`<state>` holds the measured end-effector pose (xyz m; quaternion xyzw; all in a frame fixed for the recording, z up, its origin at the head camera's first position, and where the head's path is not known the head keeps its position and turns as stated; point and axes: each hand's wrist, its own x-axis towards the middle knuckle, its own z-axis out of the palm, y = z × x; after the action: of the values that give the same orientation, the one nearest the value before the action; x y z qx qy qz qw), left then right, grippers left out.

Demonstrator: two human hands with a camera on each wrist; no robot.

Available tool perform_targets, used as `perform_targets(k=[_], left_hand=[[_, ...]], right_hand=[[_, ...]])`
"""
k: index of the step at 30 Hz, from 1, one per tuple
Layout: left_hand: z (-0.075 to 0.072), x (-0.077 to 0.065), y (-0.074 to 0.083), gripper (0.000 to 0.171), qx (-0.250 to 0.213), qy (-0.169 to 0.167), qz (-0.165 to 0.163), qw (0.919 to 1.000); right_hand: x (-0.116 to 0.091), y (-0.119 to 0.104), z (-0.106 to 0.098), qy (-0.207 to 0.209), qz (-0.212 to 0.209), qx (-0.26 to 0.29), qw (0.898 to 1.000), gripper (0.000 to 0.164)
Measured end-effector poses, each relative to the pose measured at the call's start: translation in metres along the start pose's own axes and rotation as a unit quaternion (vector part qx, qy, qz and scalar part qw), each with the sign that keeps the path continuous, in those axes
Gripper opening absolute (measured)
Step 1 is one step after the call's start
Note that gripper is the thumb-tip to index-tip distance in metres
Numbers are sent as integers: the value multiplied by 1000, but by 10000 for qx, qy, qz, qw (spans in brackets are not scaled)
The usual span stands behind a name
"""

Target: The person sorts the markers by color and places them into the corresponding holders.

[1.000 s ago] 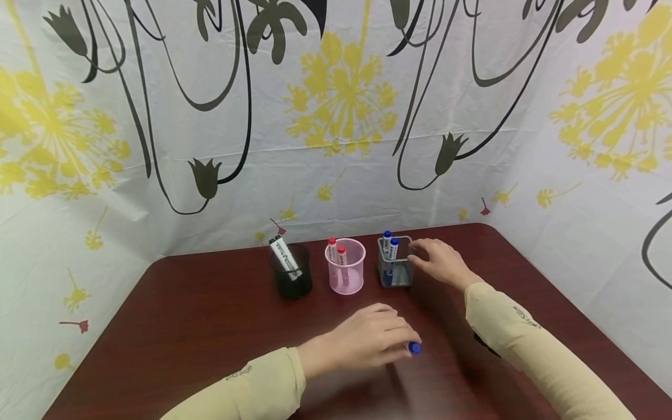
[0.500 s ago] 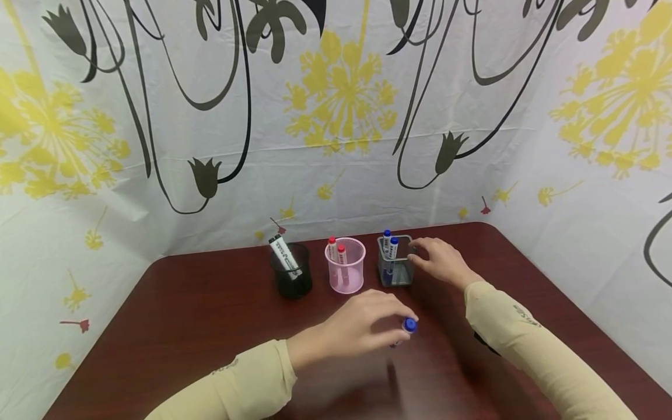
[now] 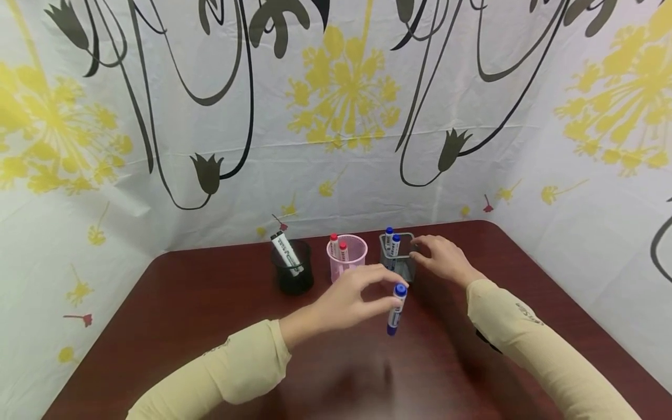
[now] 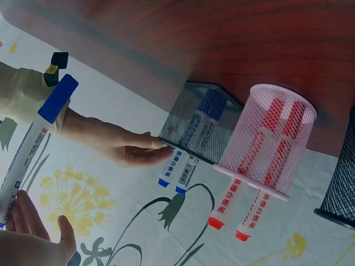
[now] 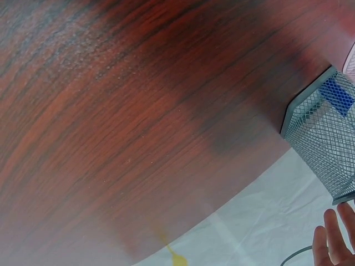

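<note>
In the head view my left hand pinches a blue-capped whiteboard marker between thumb and fingers. The marker hangs nearly upright above the table, cap end up, in front of the grey mesh pen holder. My right hand holds that square holder by its right side near the rim. Two blue markers stand inside it. The left wrist view shows the held marker large at the left, apart from the pen holder. In the right wrist view the fingertips meet the holder's rim.
Left of the grey holder stands a pink mesh cup with two red markers, partly behind my left hand. A black mesh cup farther left holds black-capped markers. A patterned cloth hangs behind the dark red table.
My left hand has lifted the blue marker up and away from me, toward the pen holders, and more of its barrel shows. My right hand has stayed at the grey holder.
</note>
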<state>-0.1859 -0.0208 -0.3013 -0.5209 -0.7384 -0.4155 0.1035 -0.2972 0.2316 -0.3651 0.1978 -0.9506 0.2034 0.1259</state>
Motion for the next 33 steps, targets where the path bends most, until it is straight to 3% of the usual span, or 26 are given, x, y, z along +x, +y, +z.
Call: perform_targets(k=[4,14,23,33], left_hand=[[-4,7,-2,23,-2,35,-161,9999],[-16,30,-5,26,1,205,-26,9998],[-26,52,-7,25,-291,327,-166,9989],[-36,75,-18,25,-287,333,-946,9945]], right_hand=[[0,0,-1,26,-27,4,10000,36],[0,1,-3,72,-133,-18,9999,37],[1,3,-3,22,-170,-20,9999,40],[1,2,0,-20,-97,117,9999,37]])
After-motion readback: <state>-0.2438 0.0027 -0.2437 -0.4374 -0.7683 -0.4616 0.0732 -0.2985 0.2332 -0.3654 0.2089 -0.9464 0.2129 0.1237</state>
